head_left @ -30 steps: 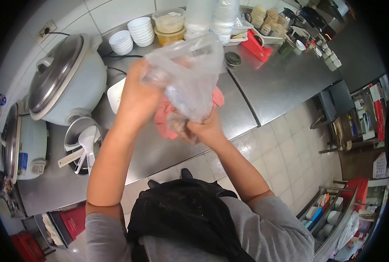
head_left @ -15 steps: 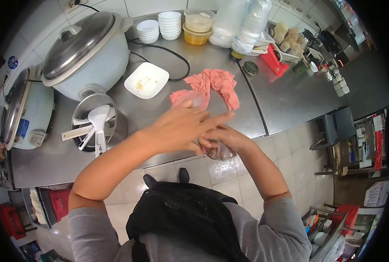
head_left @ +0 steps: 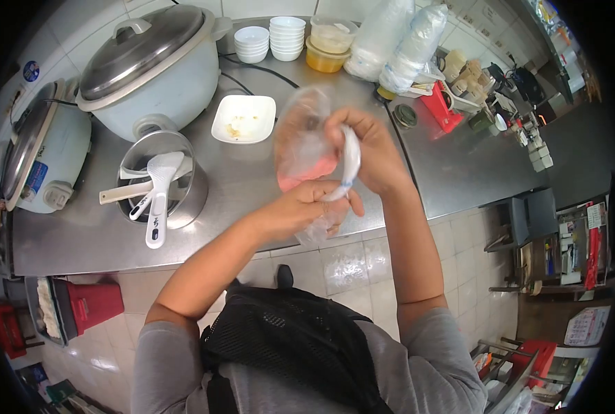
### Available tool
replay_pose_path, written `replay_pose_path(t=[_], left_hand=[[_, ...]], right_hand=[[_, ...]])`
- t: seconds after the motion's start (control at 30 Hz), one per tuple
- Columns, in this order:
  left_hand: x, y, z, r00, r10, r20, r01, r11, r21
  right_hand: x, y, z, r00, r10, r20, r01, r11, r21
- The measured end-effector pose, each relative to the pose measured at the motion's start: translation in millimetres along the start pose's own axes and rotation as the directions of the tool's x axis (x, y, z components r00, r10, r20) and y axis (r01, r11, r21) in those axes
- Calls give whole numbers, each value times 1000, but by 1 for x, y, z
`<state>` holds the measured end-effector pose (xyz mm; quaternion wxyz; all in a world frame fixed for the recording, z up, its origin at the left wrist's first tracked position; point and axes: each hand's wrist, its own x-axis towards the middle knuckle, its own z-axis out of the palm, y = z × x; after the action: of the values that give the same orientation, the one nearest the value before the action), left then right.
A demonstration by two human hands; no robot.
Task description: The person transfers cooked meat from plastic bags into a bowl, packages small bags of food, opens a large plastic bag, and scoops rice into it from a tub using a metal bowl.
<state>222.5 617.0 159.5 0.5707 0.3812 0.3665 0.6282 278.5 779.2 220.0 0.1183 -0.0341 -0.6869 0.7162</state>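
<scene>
Both hands grip a thin clear plastic bag, blurred by motion, over the front of the steel counter. My right hand pinches its upper part, with a bunched white strip running down from the fingers. Lower and to the left, my left hand closes on the strip's lower end, and more clear plastic hangs beneath it. A pink cloth lies on the counter behind the bag, partly hidden by it. Left of the cloth is a white square dish with food scraps.
A metal pot holding white rice paddles stands at the left, before a large rice cooker. White bowls, a tub of orange liquid and wrapped cup stacks line the back. A counter seam runs right of my hands.
My right hand has risen and my left has dropped below it, stretching the plastic between them. The clear bag now spreads in front of the pink cloth. The view has shifted slightly.
</scene>
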Motion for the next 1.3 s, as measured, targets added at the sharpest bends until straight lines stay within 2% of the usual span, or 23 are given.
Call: replay_pose_path(t=[0.03, 0.07, 0.1, 0.13, 0.2, 0.3, 0.33, 0.4, 0.47, 0.5, 0.6, 0.7, 0.8, 0.9, 1.0, 1.1, 1.17, 1.23, 1.3], left_hand=[[1, -5, -5, 999, -20, 48, 19, 1000, 15], [1, -1, -22, 1000, 12, -9, -11, 992, 123], [2, 5, -31, 998, 9, -69, 1, 989, 147], [3, 12, -40, 992, 6, -129, 16, 986, 168], [6, 24, -47, 965, -92, -244, 102, 994, 29], [19, 6, -33, 921, 69, -384, -89, 995, -35], [22, 2, -23, 868, 233, -438, -154, 966, 209], [26, -1, -5, 719, 558, -413, -189, 730, 657], [21, 3, 8, 700, 589, -405, 5, 562, 827], [21, 5, 10, 693, 604, -394, 103, 457, 883], [26, -6, -9, 660, 728, -185, 165, 100, 981], [28, -16, -14, 607, 794, -25, 231, -146, 962], [30, -32, -18, 619, 785, -16, 235, -165, 958], [29, -30, -24, 536, 842, -66, 220, -64, 973], [30, -21, -25, 529, 840, -120, 226, -3, 974], [33, -16, -27, 580, 798, -164, 247, 20, 969], [28, -19, -26, 582, 780, -229, 237, 106, 966], [21, -22, -28, 537, 813, -225, 231, 114, 966], [13, -7, -36, 490, 843, -224, 246, 113, 963]], right_hand=[[-11, -1, -3, 988, 101, 120, -96, 994, -49], [-14, 0, -9, 965, 74, 251, -42, 990, -131], [-18, 1, -15, 925, 46, 378, 31, 980, -196], [-19, 10, -26, 932, 77, 355, 29, 958, -285], [-20, 28, -41, 945, 129, 299, 22, 890, -456], [-25, 50, -30, 998, -24, -63, -8, 888, -459], [-24, 49, -16, 979, -122, -162, 60, 937, -344], [-19, 44, 12, 886, -267, -379, 237, 964, -123], [-22, 52, 13, 924, -202, -325, 142, 970, -199], [-22, 56, 12, 939, -170, -299, 98, 966, -240], [-20, 77, 17, 910, -177, -374, 130, 980, -149], [-21, 90, 19, 900, -14, -436, 91, 984, 154], [-18, 103, 21, 862, 143, -487, 82, 908, 412], [-14, 108, 21, 907, 196, -374, 12, 874, 485], [-10, 115, 26, 909, 269, -318, 8, 753, 658], [-14, 119, 26, 946, 257, -196, -41, 697, 716], [-18, 131, 26, 932, 296, -208, -87, 742, 665], [-25, 140, 21, 958, 221, -184, -87, 834, 545], [-10, 132, 26, 979, 111, -172, -17, 881, 473]])
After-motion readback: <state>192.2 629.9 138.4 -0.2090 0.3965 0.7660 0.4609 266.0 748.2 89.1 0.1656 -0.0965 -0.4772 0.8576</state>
